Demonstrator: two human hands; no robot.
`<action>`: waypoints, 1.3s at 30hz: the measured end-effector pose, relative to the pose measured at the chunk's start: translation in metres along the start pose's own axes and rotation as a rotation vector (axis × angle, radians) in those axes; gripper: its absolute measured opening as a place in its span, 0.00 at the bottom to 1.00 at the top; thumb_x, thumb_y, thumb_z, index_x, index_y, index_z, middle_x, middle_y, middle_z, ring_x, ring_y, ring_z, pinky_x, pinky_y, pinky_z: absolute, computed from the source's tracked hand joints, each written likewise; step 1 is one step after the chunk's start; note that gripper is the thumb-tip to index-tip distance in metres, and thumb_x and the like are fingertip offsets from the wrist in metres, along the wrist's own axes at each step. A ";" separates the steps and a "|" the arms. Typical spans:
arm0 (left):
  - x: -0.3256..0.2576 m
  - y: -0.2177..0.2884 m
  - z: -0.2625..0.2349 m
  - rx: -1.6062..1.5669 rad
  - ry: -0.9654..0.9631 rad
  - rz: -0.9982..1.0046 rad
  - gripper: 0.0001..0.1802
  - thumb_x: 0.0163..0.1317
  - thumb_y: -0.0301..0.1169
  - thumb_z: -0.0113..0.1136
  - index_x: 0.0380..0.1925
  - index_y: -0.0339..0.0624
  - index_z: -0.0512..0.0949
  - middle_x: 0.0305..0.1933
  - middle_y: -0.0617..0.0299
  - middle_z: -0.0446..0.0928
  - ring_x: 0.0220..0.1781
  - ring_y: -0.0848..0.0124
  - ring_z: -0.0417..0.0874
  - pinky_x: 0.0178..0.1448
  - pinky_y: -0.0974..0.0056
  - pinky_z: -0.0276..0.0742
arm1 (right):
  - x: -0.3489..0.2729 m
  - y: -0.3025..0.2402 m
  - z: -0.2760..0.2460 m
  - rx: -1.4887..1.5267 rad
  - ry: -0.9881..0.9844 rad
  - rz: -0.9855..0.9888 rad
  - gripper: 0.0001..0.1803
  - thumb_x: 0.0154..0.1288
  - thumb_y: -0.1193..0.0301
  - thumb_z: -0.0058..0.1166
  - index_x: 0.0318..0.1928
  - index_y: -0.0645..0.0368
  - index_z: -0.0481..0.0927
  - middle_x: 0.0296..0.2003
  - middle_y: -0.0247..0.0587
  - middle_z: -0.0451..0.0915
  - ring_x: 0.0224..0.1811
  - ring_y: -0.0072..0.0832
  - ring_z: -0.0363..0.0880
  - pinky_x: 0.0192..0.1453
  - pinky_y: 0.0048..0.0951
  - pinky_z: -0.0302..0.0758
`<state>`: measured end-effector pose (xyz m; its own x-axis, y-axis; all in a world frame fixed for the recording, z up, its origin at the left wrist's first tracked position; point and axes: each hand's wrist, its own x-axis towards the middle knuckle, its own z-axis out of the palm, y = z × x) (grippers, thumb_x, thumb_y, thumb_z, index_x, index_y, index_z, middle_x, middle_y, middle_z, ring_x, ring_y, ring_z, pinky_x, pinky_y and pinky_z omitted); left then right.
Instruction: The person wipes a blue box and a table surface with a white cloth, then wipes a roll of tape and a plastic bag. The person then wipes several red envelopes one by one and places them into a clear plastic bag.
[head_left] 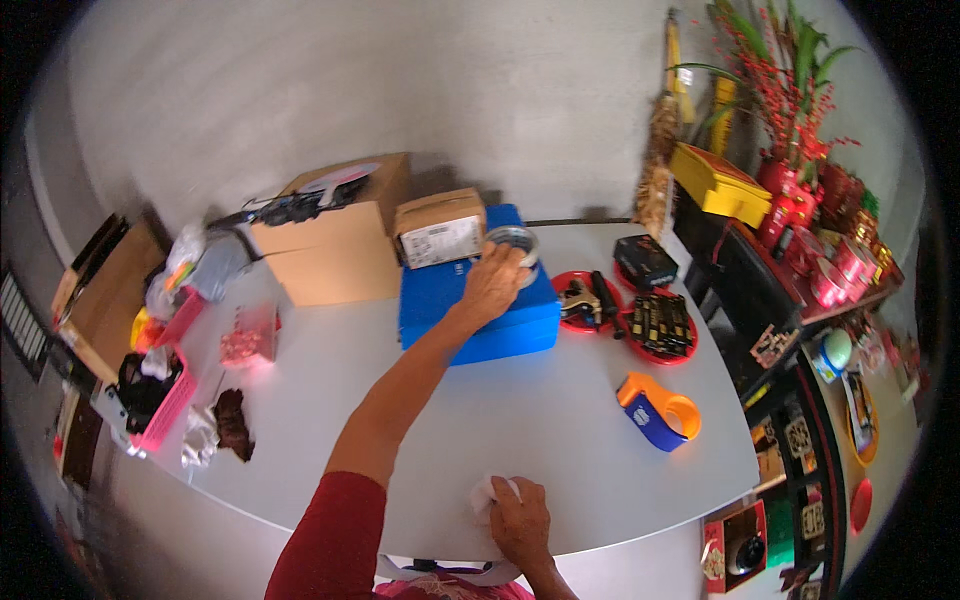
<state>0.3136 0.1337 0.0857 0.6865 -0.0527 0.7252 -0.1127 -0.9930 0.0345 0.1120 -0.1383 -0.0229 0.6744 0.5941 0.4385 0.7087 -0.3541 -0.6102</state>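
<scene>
My left hand (493, 283) reaches out over the blue box (478, 325), its fingers closed on a roll of tape (526, 240) at the box's back right. The tape roll is greyish and round, partly covered by my fingers. Near the table's front edge, my right hand (522, 522) is closed on a crumpled white tissue (486, 496), which bunches out beside the thumb. A small brown carton (440, 228) with a white label rests on top of the blue box. An orange and blue tape dispenser (660, 412) lies to the right on the white table (560, 440).
A large open cardboard box (335, 255) holds dark items at the back. Two red trays, one with black packets (661, 325), stand at the right. A pink basket (168, 405), a pink-red packet (250, 337) and a brown cloth (233, 425) are at the left.
</scene>
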 end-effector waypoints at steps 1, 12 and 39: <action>-0.001 -0.004 0.005 -0.027 0.016 -0.032 0.15 0.59 0.33 0.57 0.41 0.34 0.74 0.42 0.47 0.73 0.46 0.53 0.72 0.48 0.53 0.74 | -0.002 0.002 0.001 -0.001 0.002 -0.011 0.21 0.51 0.77 0.53 0.49 0.58 0.76 0.45 0.51 0.73 0.46 0.48 0.71 0.48 0.44 0.72; -0.047 0.023 -0.061 -0.068 0.248 -0.139 0.32 0.53 0.35 0.65 0.57 0.42 0.66 0.60 0.44 0.59 0.61 0.46 0.61 0.65 0.48 0.60 | -0.003 0.001 0.004 -0.017 -0.025 0.049 0.19 0.53 0.79 0.46 0.48 0.62 0.75 0.44 0.54 0.72 0.48 0.50 0.70 0.51 0.46 0.70; -0.378 -0.357 -0.282 -0.142 0.057 -1.449 0.39 0.49 0.51 0.66 0.56 0.40 0.67 0.54 0.48 0.72 0.58 0.50 0.69 0.56 0.44 0.65 | -0.007 -0.007 0.023 -0.274 0.206 -0.029 0.19 0.55 0.74 0.49 0.49 0.62 0.73 0.42 0.55 0.73 0.43 0.53 0.71 0.46 0.48 0.71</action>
<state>-0.1080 0.5383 -0.0068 0.2293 0.9731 0.0212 0.5687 -0.1516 0.8084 0.0972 -0.1233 -0.0367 0.6608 0.4588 0.5940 0.7389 -0.5367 -0.4074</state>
